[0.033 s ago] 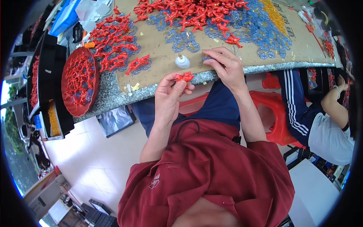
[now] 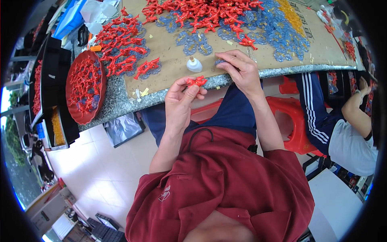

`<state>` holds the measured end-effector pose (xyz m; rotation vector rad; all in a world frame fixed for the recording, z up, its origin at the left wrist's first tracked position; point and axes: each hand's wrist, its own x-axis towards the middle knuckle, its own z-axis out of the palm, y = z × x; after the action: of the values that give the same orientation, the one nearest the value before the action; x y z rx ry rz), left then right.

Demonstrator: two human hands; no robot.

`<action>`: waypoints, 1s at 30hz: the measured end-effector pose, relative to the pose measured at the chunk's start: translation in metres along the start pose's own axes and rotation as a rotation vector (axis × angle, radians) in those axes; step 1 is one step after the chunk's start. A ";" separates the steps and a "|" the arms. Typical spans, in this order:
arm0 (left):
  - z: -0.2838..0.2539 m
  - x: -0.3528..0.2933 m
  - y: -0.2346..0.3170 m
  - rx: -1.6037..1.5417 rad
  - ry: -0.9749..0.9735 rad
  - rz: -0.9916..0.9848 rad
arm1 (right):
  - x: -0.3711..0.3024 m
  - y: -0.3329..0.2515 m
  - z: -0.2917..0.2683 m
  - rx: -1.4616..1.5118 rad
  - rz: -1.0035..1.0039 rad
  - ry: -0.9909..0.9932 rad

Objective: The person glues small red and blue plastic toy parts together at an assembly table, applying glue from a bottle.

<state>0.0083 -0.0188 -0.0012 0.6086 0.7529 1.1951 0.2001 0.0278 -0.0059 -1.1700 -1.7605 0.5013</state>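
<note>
Between the thumb and fingers of my left hand point(image 2: 181, 97) is a small glossy red plastic figurine point(image 2: 197, 82), held just off the table's near edge. My right hand point(image 2: 241, 72) is closed in a pinch over the cardboard; a bit of a bluish clear plastic piece point(image 2: 219, 62) shows at its fingertips, the rest hidden by them. A small white squeeze bottle with a narrow tip point(image 2: 194, 65) stands between and beyond both hands. Left of it, a red figurine point(image 2: 147, 68) lies on a clear blue base. Several clear blue flower-shaped bases point(image 2: 193, 42) lie beyond the bottle.
Cardboard point(image 2: 165, 52) covers the stone-topped table point(image 2: 117, 101). A large heap of red figurines point(image 2: 209, 16) lies at the far side, with more blue bases point(image 2: 282, 36) to its right. A red scalloped bowl point(image 2: 102, 86) holds more pieces at left. Another person point(image 2: 342, 137) sits at right.
</note>
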 end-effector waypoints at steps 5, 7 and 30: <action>0.003 -0.003 -0.001 0.217 -0.015 0.109 | -0.001 -0.002 -0.006 0.062 0.009 0.049; -0.002 0.000 -0.003 0.194 -0.033 0.112 | 0.001 -0.002 -0.005 0.054 -0.009 0.085; 0.004 0.000 -0.002 0.244 0.037 0.017 | 0.000 -0.001 -0.004 0.079 0.042 0.132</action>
<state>0.0122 -0.0192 -0.0004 0.7968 0.9346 1.1411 0.2028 0.0266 -0.0036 -1.1599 -1.5923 0.5029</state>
